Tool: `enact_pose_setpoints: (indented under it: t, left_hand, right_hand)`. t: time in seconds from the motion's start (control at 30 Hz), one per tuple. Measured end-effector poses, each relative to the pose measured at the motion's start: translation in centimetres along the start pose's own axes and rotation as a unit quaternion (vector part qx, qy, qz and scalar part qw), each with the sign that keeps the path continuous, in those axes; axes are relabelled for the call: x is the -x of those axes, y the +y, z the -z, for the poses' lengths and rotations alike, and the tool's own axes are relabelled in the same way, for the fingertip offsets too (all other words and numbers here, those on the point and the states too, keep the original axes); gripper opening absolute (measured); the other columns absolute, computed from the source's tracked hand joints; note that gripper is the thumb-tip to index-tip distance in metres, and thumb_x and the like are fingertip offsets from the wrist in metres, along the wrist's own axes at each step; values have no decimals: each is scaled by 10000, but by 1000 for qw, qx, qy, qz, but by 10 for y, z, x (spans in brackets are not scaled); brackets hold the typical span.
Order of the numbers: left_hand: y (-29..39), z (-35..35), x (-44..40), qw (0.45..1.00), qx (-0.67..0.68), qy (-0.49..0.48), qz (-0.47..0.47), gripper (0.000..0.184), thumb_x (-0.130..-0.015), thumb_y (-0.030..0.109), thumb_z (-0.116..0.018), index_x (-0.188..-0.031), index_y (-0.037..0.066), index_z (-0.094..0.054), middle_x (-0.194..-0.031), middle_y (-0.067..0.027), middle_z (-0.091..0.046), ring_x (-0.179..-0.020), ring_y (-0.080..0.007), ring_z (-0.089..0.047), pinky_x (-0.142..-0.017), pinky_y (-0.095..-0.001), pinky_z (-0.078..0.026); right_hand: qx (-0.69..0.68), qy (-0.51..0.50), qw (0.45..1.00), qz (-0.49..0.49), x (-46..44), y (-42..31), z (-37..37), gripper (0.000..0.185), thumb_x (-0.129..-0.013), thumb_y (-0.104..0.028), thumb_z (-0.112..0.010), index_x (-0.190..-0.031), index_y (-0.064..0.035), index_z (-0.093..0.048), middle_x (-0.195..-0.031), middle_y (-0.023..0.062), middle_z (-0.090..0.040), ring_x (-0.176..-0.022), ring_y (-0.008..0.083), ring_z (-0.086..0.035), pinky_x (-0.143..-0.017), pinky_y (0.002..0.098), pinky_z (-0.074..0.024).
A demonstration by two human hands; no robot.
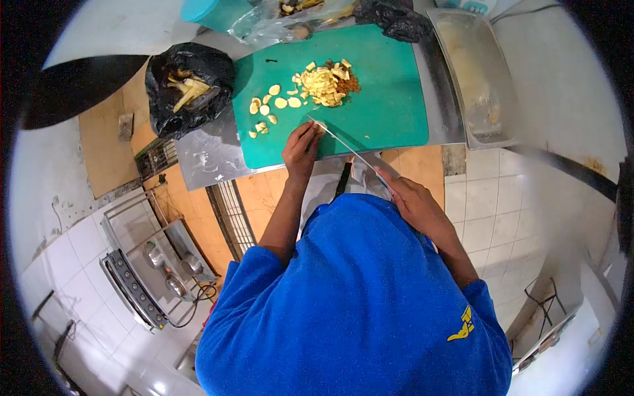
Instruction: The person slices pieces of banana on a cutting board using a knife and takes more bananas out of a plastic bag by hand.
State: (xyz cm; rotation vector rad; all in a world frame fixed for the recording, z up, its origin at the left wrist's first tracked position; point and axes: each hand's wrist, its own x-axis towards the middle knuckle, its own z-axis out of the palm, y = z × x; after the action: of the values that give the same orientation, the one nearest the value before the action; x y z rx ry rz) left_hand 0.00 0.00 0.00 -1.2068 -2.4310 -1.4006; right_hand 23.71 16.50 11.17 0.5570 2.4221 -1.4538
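Note:
My right hand (419, 203) is closed around the handle of a long knife (347, 145). Its blade slants up and left to the near edge of a green cutting board (386, 69). At the blade's tip, my left hand (300, 153) pinches a small pale piece of banana (321, 127) on the board. Beyond it lies a pile of chopped banana (321, 87), with brown crumbs (349, 84) at its right side. Round banana slices (281, 103) are scattered to the left of the pile. The fingertips of my left hand are partly hidden by the blade.
A black plastic bag (162, 99) with banana peels (190, 91) sits left of the board. Behind the board are a clear bag (264, 26) and another black bag (399, 20). A metal tray (472, 79) stands at the right. The metal table (208, 158) ends close to my body.

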Motion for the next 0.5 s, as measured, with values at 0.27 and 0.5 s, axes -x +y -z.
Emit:
enact_pose_setpoints:
  t: [0.27, 0.5]
  left_hand:
    - [-7, -4, 3, 1000, -20, 4, -19, 208, -748, -25, -781, -948, 7, -731, -1014, -133, -698, -922, -258, -684, -806, -328, -563]
    - [-13, -5, 8, 998, -46, -14, -37, 253, -696, 17, -842, -916, 21, -718, -1024, -140, -692, -933, -265, -683, -792, -340, -572]
  right_hand:
    - [12, 10, 1000, -10, 0, -10, 5, 532, -972, -123, -467, -1482, -250, -385, -954, 232, -617, -864, 420, -632, -769, 502, -527]
    - [14, -18, 999, -23, 0, -10, 8, 596, -930, -93, -504, -1489, -251, -369, -924, 210, -592, -827, 402, -637, -706, 494, -539]
